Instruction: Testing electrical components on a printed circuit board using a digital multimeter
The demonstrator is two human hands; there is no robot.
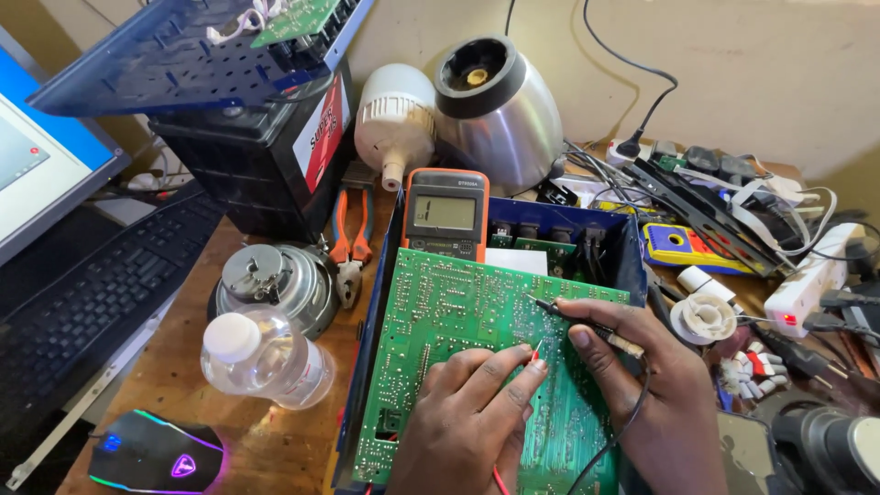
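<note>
A green circuit board [440, 321] lies solder side up on a blue metal case [367, 330]. My left hand [467, 422] rests on the board and pinches a red test probe [534, 353], its tip on the solder points. My right hand [642, 385] holds a black test probe [573, 316] like a pen, tip touching the board further up. An orange multimeter [446, 213] leans at the back of the case, its screen facing me. Thin leads run from both probes down toward me.
A clear plastic bottle [266, 357], a metal motor [275, 280] and orange-handled pliers [350, 234] lie left of the case. A black battery [266, 156], white bulb [396, 119] and steel blender base [500, 110] stand behind. Keyboard [92, 293], mouse [156, 454], power strip [807, 284] and cables surround.
</note>
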